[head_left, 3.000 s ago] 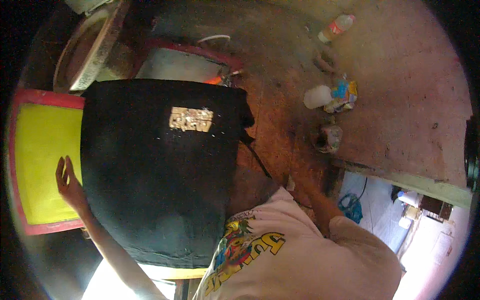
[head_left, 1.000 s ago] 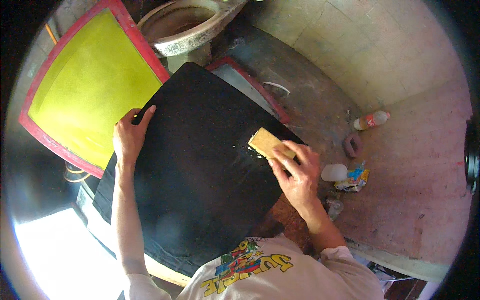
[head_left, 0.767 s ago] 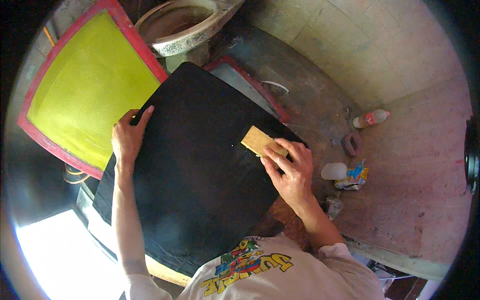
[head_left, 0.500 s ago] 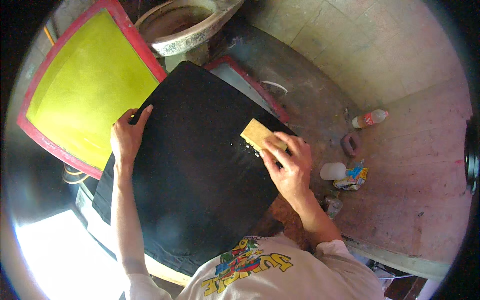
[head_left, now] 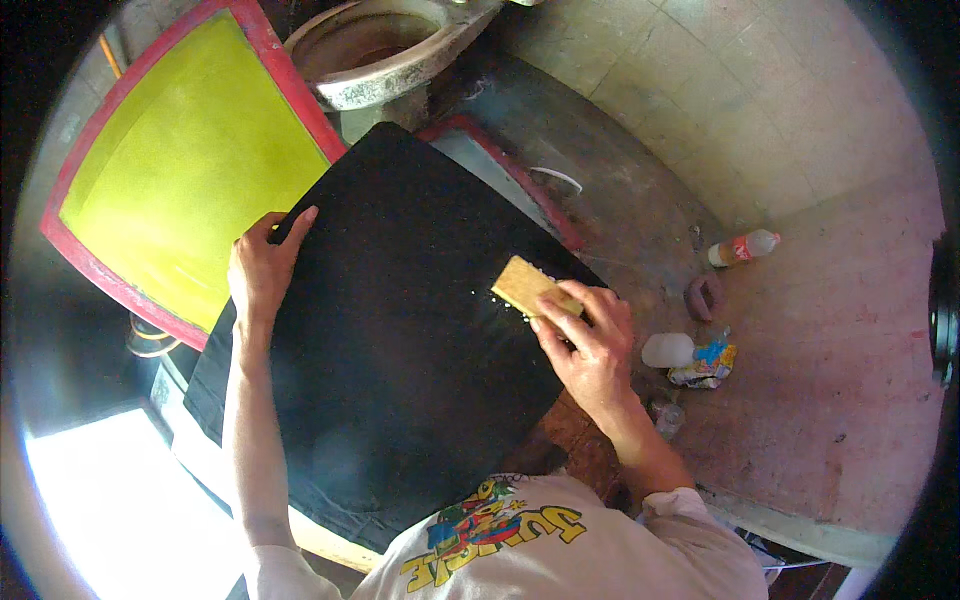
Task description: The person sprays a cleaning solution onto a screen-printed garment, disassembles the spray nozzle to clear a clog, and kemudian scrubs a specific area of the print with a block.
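Observation:
A large black cloth (head_left: 400, 330) lies spread in front of me over what looks like a flat board. My left hand (head_left: 268, 265) grips its left edge, thumb on top and the other fingers partly hidden over the side. In my right hand (head_left: 595, 345) is a tan rectangular block (head_left: 528, 287), held flat against the cloth near its right edge. Small white specks show around the block's edges and on the cloth beside it. Whatever the block's underside looks like is hidden.
A red-framed yellow-green screen (head_left: 190, 170) leans at the left, near a dirty toilet bowl (head_left: 375, 85). Another red-framed panel (head_left: 500, 165) lies behind the cloth. At the right are a bottle (head_left: 743, 247), a pinkish ring-shaped thing (head_left: 703, 298), a white container (head_left: 667, 350) and a crumpled packet (head_left: 705, 366).
My right hand has shifted the tan block slightly right and toward me across the cloth. The left hand keeps its grip on the edge. The whole view has shifted a little.

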### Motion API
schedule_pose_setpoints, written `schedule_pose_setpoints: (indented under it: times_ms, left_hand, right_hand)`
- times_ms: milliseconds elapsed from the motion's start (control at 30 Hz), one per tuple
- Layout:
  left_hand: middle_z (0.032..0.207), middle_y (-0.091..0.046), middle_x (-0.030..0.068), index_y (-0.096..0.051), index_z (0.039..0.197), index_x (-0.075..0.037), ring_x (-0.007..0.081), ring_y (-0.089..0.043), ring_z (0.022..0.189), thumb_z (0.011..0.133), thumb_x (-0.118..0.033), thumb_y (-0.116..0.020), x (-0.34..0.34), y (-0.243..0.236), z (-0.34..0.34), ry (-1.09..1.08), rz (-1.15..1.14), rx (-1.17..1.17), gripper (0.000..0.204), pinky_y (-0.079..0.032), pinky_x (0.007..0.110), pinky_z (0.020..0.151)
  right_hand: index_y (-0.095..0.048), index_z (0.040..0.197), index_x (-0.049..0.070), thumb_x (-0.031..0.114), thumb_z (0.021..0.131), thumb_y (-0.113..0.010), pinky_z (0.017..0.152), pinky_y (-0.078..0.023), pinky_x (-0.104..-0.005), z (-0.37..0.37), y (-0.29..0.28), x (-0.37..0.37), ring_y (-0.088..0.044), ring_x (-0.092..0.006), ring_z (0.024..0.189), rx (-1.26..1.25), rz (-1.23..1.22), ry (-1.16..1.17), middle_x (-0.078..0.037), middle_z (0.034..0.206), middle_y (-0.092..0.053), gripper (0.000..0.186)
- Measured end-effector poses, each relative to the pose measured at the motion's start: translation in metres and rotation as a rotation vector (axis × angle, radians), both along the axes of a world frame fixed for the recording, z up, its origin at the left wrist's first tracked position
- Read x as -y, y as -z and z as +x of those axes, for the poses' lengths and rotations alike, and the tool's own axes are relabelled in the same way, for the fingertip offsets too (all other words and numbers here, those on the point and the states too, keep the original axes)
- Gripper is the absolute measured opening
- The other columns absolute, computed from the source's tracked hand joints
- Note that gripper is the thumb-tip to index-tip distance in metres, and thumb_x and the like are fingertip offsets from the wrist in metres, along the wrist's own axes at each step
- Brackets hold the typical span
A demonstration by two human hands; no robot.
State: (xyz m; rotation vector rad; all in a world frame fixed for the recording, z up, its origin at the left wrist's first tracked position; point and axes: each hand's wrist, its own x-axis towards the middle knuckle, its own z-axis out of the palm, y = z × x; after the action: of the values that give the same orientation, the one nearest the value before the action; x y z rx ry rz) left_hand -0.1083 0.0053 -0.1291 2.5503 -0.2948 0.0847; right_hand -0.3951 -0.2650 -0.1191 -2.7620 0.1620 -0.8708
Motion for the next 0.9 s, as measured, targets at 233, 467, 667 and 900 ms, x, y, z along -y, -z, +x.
schedule_pose_setpoints:
  times_ms: [233, 467, 667, 900]
  left_hand:
    - [0.098, -0.074, 0.0233, -0.076, 0.109, -0.005, 0.0382, -0.072, 0.095, 0.085, -0.066, -0.070, 0.002, -0.002, 0.000, 0.002, -0.019, -0.002, 0.066, -0.056, 0.044, 0.085]
    - [0.099, -0.074, 0.0241, -0.076, 0.109, -0.005, 0.0385, -0.072, 0.095, 0.085, -0.067, -0.070, 0.000, -0.003, 0.002, -0.017, 0.008, 0.001, 0.067, -0.056, 0.044, 0.084]
    - [0.098, -0.074, 0.0241, -0.077, 0.108, -0.005, 0.0391, -0.072, 0.093, 0.085, -0.066, -0.070, 0.002, 0.003, -0.001, 0.015, 0.002, 0.050, 0.066, -0.056, 0.044, 0.083]
    - [0.099, -0.075, 0.0230, -0.077, 0.108, -0.005, 0.0385, -0.073, 0.095, 0.085, -0.065, -0.072, 0.003, -0.004, -0.003, 0.000, -0.032, 0.021, 0.064, -0.057, 0.044, 0.084]
  right_hand:
    - [-0.075, 0.107, 0.014, 0.019, 0.079, -0.084, 0.082, -0.049, -0.0448, 0.012, -0.001, -0.010, -0.063, -0.0308, 0.101, -0.014, -0.006, -0.030, -0.008, 0.118, -0.066, 0.030]
    - [-0.076, 0.105, 0.012, 0.015, 0.079, -0.083, 0.082, -0.049, -0.0430, 0.016, -0.006, -0.002, -0.063, -0.0293, 0.098, -0.009, -0.042, 0.037, -0.007, 0.115, -0.068, 0.026]
    - [-0.077, 0.103, 0.013, 0.019, 0.078, -0.085, 0.085, -0.050, -0.0445, -0.003, -0.003, 0.002, -0.064, -0.0312, 0.101, -0.028, 0.035, -0.030, -0.009, 0.116, -0.068, 0.026]
    - [-0.077, 0.107, 0.010, 0.006, 0.079, -0.083, 0.087, -0.050, -0.0398, 0.001, -0.029, 0.008, -0.065, -0.0289, 0.098, 0.038, 0.154, 0.063, -0.009, 0.112, -0.071, 0.028]
